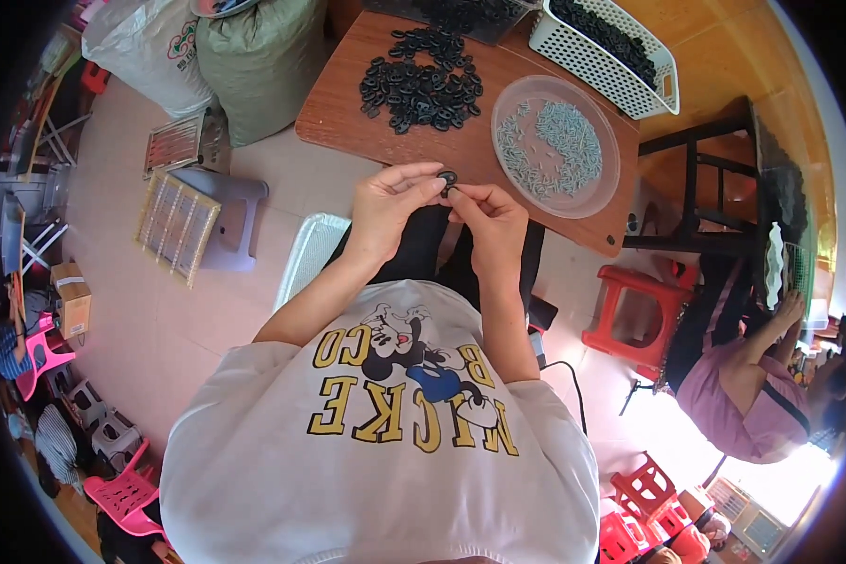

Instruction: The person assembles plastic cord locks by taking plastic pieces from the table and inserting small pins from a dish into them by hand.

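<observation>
My left hand (391,204) pinches a small black oval part with holes (448,177) between thumb and fingertips, just off the table's near edge. The fingers of my right hand (494,222) are closed at the lower side of the same part; whether a screw is between them is too small to make out. Beyond my hands, a pile of similar black parts (421,94) is spread on the brown table (348,103). To the right of the pile stands a round clear tray (504,174) with many silvery screws (569,141) in it.
A white perforated basket (649,99) and a dark bin (498,26), both with black parts, stand at the table's far side. Sacks (258,70) and a stool with a rack (226,221) are at left. A red stool (641,315) and a seated person (743,404) are at right.
</observation>
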A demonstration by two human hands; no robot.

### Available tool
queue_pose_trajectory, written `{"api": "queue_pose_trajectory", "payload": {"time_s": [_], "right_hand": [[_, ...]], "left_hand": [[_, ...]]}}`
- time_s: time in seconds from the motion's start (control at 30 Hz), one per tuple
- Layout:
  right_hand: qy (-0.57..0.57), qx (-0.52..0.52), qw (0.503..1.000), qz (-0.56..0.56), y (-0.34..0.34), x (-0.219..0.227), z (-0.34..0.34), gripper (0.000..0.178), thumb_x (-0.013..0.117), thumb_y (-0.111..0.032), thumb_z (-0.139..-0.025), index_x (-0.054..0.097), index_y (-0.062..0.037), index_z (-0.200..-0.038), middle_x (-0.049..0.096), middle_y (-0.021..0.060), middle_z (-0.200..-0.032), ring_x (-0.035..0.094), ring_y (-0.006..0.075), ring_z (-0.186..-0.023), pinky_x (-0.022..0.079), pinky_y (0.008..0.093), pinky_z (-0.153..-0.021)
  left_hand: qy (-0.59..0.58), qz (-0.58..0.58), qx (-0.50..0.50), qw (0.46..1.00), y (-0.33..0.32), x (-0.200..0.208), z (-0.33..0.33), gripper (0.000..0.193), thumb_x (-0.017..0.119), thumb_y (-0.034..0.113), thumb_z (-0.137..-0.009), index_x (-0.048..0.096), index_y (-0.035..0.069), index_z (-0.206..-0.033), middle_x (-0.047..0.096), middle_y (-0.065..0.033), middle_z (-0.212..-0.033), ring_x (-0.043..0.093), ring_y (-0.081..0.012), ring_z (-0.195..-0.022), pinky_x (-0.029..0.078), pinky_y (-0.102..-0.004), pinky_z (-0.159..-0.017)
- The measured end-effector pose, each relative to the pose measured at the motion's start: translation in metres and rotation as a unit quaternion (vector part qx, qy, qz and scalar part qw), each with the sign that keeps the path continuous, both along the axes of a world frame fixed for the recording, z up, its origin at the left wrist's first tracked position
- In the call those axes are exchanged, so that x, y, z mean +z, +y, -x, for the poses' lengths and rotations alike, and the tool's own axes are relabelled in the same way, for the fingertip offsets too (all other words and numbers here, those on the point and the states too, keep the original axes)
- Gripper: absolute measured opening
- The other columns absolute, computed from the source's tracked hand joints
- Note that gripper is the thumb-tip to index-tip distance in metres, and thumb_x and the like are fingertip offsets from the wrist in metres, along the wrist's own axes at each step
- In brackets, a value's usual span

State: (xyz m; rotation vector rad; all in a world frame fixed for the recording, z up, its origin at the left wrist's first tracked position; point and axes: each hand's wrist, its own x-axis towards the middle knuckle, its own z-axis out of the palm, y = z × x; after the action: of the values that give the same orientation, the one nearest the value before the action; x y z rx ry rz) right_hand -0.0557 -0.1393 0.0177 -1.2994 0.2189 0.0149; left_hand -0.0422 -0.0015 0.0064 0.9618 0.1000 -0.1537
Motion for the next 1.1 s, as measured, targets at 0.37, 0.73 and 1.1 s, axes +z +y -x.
{"api": "queue_pose_trajectory", "payload": {"time_s": [0.37,0.73,1.1], "right_hand": [[-0.009,-0.013,1.0,-0.011,0.003,0.004,0.004,0.027,0.063,-0.001,-0.081,0.061,0.0041,-0.108,0.062,0.0014,-0.075,0.055,0.0065,-0.066,0.042,0.0174,-0.062],[-0.054,0.073,0.995,0.032,-0.002,-0.003,0.005,0.031,0.062,-0.001,-0.083,0.062,-0.0022,-0.114,0.061,0.0003,-0.084,0.053,0.0058,-0.072,0.042,0.017,-0.066],[-0.059,0.042,0.996,0.044,0.001,-0.004,0.007,0.026,0.063,0.003,-0.082,0.064,0.0013,-0.108,0.063,0.0028,-0.087,0.056,0.0066,-0.074,0.045,0.0174,-0.068]], "left_hand": [[-0.032,-0.091,-0.038,0.995,0.003,-0.001,0.007,0.027,0.063,-0.004,-0.08,0.062,-0.005,-0.107,0.065,-0.0117,-0.095,0.063,-0.0146,-0.085,0.052,-0.025,-0.078],[-0.047,-0.143,-0.053,0.987,0.011,0.005,0.01,0.028,0.061,-0.004,-0.082,0.061,-0.002,-0.11,0.065,-0.009,-0.098,0.061,-0.0121,-0.09,0.05,-0.0227,-0.081],[-0.144,-0.259,-0.013,0.955,0.009,0.003,0.015,0.027,0.06,-0.004,-0.083,0.063,0.001,-0.109,0.061,-0.0036,-0.098,0.057,-0.0077,-0.086,0.046,-0.0185,-0.074]]}}
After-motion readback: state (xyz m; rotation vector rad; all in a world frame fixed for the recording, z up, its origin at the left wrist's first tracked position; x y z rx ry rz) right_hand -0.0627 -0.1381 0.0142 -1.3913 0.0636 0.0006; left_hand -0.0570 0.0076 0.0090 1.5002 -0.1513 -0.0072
